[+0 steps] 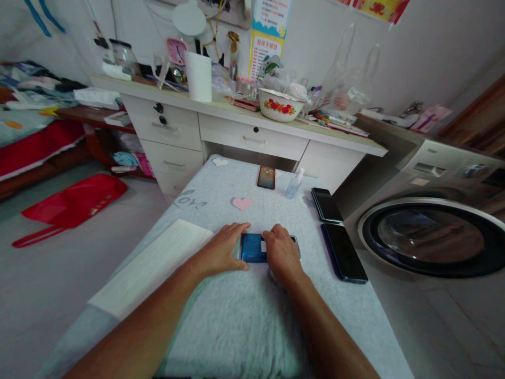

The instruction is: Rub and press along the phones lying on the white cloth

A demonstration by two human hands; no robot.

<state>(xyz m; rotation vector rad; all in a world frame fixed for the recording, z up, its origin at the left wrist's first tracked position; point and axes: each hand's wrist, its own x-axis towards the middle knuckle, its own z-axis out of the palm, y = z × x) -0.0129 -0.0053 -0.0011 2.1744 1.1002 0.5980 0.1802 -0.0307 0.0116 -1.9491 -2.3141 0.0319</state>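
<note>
A blue phone (252, 248) lies back side up on the cloth-covered table in front of me. My left hand (224, 248) is closed round its left end, with the thumb at the near edge and fingers at the far edge. Over the phone's right part bends my right hand (282, 252), its curled fingertips on the back. A small white patch shows beside those fingertips; whether it is a label or something held, I cannot tell. Left of the phone lies a long white sheet (153, 266). Beyond are a small clear spray bottle (294, 185) and a brownish phone or case (266, 178).
Two dark phones, one farther (326, 205) and one nearer (345, 252), lie along the table's right edge. A washing machine (398, 173) stands to the right. Behind is a white desk (232, 131) with a flowered bowl (281, 105). A red bag (79, 197) lies on the floor.
</note>
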